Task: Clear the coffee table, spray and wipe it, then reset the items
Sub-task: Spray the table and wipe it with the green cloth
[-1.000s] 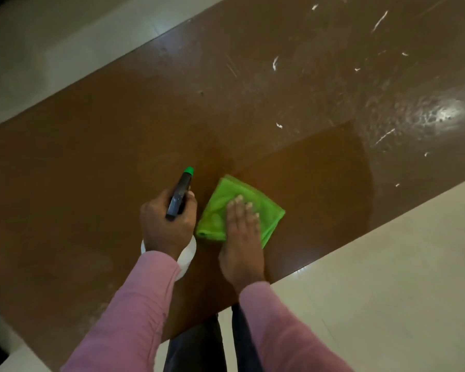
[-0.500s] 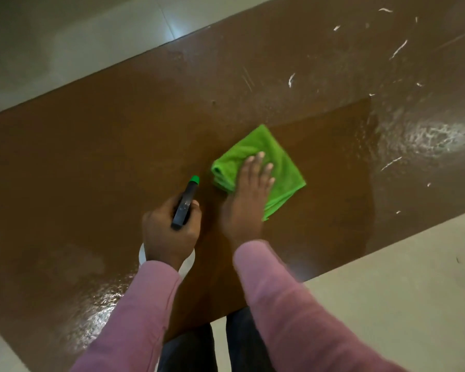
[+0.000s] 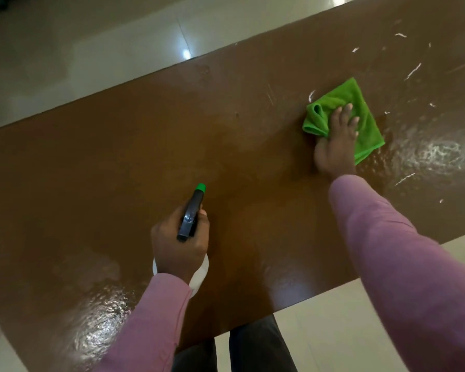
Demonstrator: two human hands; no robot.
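Observation:
The brown coffee table (image 3: 118, 167) fills most of the view, with nothing standing on it. My right hand (image 3: 334, 140) lies flat on a folded green cloth (image 3: 360, 124) at the table's far right, pressing it onto the wood. My left hand (image 3: 179, 245) grips a white spray bottle (image 3: 199, 275) with a black trigger head and a green nozzle (image 3: 200, 187), held upright over the table's near middle. Wet patches shine on the surface to the right of the cloth (image 3: 435, 154) and at the near left (image 3: 102, 320).
White scratch marks (image 3: 412, 71) dot the table's right end. Pale floor tiles (image 3: 91, 49) lie beyond the far edge and along the near right (image 3: 333, 331). My dark trouser legs (image 3: 253, 347) stand against the near edge.
My right hand has pushed the green cloth away from the near edge, out to the far right of the table. The left hand with the spray bottle has stayed roughly in place.

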